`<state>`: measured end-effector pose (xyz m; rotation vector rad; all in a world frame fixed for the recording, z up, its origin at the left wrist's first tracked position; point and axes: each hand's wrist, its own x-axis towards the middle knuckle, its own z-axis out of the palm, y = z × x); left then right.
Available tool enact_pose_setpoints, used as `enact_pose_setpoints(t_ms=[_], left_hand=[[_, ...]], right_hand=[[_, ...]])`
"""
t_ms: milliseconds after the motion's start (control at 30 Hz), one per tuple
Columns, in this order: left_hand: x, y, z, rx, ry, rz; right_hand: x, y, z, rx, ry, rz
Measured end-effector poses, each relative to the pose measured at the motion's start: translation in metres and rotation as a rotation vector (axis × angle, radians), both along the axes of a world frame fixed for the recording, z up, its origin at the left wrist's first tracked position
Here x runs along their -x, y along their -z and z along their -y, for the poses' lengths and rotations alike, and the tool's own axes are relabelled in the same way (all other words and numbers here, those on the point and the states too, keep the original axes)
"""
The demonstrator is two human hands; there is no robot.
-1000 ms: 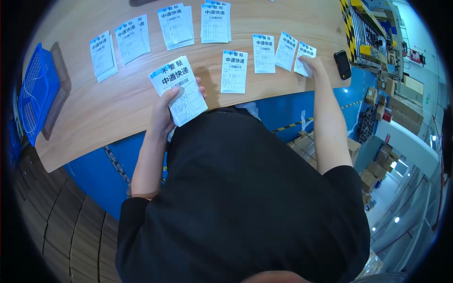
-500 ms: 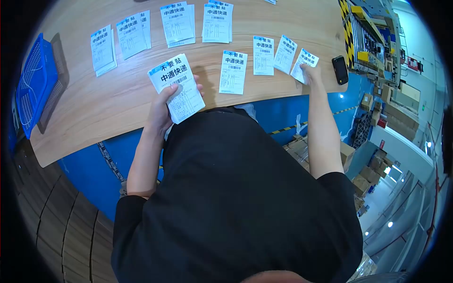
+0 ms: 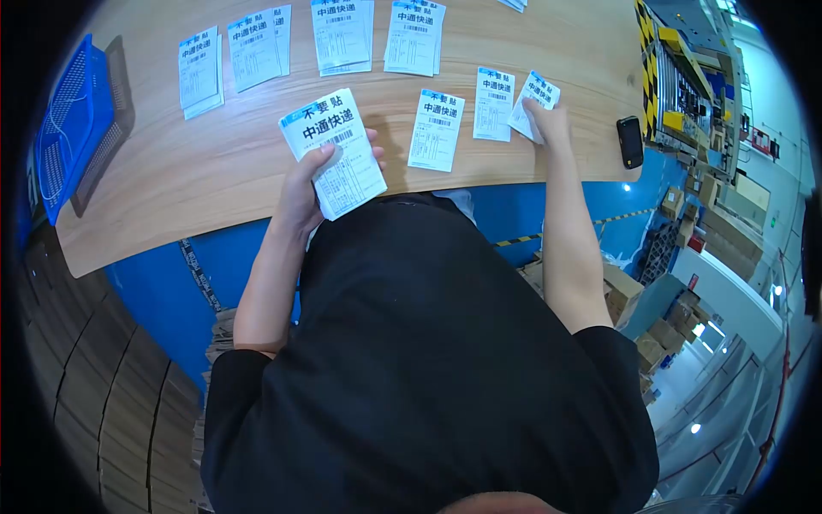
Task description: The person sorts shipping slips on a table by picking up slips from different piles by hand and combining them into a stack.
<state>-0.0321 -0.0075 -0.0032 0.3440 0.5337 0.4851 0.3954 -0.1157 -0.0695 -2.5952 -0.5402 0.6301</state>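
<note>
My left hand [image 3: 312, 184] is closed round a thick stack of printed slips [image 3: 336, 146], thumb on top and fingertips at the right edge. At the right, my right hand [image 3: 548, 120] pinches a slip [image 3: 531, 101] at the table surface; whether more than one slip is there I cannot tell. Beside it lies a single slip [image 3: 493, 107], and further left another slip [image 3: 437, 133]. Along the back, overlapping slips lie in small groups: a far-left group [image 3: 199, 73], a second group [image 3: 255, 51], a third group [image 3: 341, 38] and a fourth group [image 3: 413, 38].
A blue perforated basket [image 3: 73, 128] stands tilted at the left end of the wooden table [image 3: 171, 171]. A black handheld device [image 3: 629, 142] lies near the right edge. Beyond are a yellow-and-black striped edge, roller equipment [image 3: 685, 86] and cardboard boxes [image 3: 728, 244].
My right hand has moved left from the rightmost slip to the neighbouring one. The rightmost slip no longer shows separately. My left hand keeps its stack, and the view has shifted slightly.
</note>
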Motion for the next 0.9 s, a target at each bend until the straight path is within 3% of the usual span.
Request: enact_pose_setpoints(t_ms=[33,100,300,333,400,533,633,733,833,900], left_hand=[[-0.002,0.000,-0.002,-0.008,0.001,0.006],[-0.004,-0.001,-0.005,-0.029,0.011,0.015],[-0.010,-0.007,-0.001,-0.017,0.031,0.049],[-0.011,-0.006,-0.001,-0.019,0.029,0.049],[-0.014,-0.004,0.000,-0.039,0.033,0.042],[-0.016,-0.005,0.002,-0.032,0.028,0.036],[-0.012,-0.006,0.003,-0.036,0.029,0.022],[-0.010,-0.006,0.001,-0.043,0.028,0.015],[-0.012,-0.005,0.002,-0.032,0.021,0.009],[-0.011,-0.004,0.002,-0.031,0.037,0.004]], right_hand=[[0.002,0.001,-0.005,-0.006,0.008,-0.002],[0.005,-0.003,-0.016,0.297,-0.007,0.236],[0.013,-0.019,-0.019,0.438,0.016,0.232],[0.010,-0.018,-0.020,0.437,0.014,0.233],[0.004,-0.020,-0.018,0.136,0.078,-0.099],[0.002,-0.029,-0.015,0.079,0.071,-0.257],[-0.028,0.011,-0.001,0.209,0.117,-0.083],[-0.030,0.015,0.002,0.191,0.020,0.020],[-0.021,0.001,0.003,0.431,-0.017,0.347],[-0.040,0.014,0.008,0.203,0.026,-0.118]])
